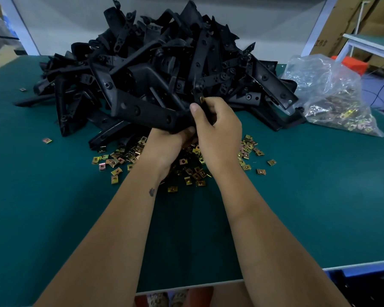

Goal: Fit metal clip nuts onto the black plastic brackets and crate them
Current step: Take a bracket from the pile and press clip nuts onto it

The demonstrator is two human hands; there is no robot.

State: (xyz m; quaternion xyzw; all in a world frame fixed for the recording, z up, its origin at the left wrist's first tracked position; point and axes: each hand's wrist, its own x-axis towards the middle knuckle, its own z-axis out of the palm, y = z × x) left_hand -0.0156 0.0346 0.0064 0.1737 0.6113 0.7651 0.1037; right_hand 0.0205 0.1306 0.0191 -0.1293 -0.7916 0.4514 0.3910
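Both hands grip one black bracket (142, 110) — left hand (166, 142) underneath, right hand (217, 127) fingers (205, 107) pinching a clip nut (201, 99) onto it.

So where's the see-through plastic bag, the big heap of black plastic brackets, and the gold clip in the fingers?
Clear plastic bag (326, 89): head view, crinkled middle.
Black bracket heap (155, 63): head view, centre.
Gold clip nut (201, 99): head view, its face.

Both forearms reach forward, left grip (175, 138) and right grip (217, 127) curled together.
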